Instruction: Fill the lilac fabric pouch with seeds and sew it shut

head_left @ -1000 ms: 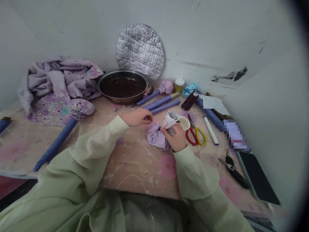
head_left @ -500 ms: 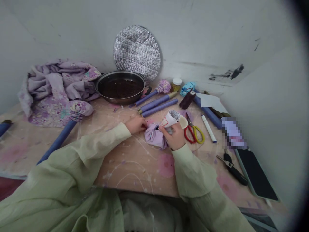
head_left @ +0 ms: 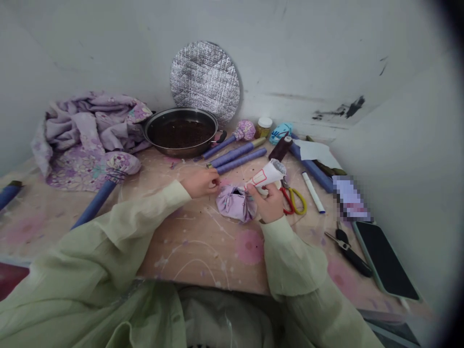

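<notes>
My right hand [head_left: 270, 203] grips a white paper funnel [head_left: 266, 175] marked with red lines. The funnel leans to the right, wide end up, with its narrow end just above the right side of a small lilac cloth pouch [head_left: 235, 208]. Gathered at the top, the pouch sits on the table and shows a dark opening. Left of the pouch is my left hand [head_left: 201, 182], its fingers curled with thumb and fingertip together; whatever they may pinch is too small to make out.
Behind the hands stand a pan [head_left: 181, 133] of dark loose material and several purple-wrapped sticks [head_left: 235, 153]. A dark thread spool [head_left: 280, 149], scissors [head_left: 297, 200], a marker [head_left: 313, 192], a seam-ripper-like black tool [head_left: 351, 256] and a phone [head_left: 386, 261] lie right. Floral cloth [head_left: 83, 140] is heaped left.
The paper funnel has come up out of the pouch's mouth and tipped to the right with my right hand. My left hand has shifted slightly left and up, off the pouch.
</notes>
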{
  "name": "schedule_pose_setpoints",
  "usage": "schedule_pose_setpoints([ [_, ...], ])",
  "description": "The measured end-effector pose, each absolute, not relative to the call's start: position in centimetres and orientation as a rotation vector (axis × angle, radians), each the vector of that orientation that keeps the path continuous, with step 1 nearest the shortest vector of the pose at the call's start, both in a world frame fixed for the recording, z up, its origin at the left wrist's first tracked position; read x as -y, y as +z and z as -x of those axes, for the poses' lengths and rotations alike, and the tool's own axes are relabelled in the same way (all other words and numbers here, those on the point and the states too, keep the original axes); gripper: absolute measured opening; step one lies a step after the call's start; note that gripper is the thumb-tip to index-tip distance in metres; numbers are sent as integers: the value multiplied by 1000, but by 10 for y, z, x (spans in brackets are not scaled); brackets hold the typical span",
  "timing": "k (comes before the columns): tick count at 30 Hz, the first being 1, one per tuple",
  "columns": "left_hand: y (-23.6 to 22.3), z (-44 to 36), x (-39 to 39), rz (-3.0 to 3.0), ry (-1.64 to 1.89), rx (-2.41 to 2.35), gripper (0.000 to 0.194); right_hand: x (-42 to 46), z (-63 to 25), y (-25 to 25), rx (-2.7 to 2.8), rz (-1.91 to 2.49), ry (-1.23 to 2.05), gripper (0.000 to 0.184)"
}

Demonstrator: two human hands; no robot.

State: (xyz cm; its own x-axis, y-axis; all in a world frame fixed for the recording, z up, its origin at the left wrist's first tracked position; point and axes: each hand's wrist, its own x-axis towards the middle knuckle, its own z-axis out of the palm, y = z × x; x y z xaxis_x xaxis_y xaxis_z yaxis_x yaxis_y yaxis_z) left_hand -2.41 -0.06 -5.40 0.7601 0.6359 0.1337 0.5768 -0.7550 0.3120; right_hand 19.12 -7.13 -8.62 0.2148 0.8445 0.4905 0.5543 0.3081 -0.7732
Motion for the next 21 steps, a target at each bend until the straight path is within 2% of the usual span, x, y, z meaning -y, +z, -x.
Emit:
schedule_pose_setpoints([
  [5, -47, 2, 12, -2601, 549, -792, 8, 72, -191, -83, 1462, 1376, 289, 29],
  [15, -60, -17, 6, -2612, 475, -677, 15, 70, -204, -82, 1498, 1367, 197, 23],
  [21, -60, -10, 8, -2609, 465, -628, 20, 73, -202, -78, 1654, 1174, 94, 22],
])
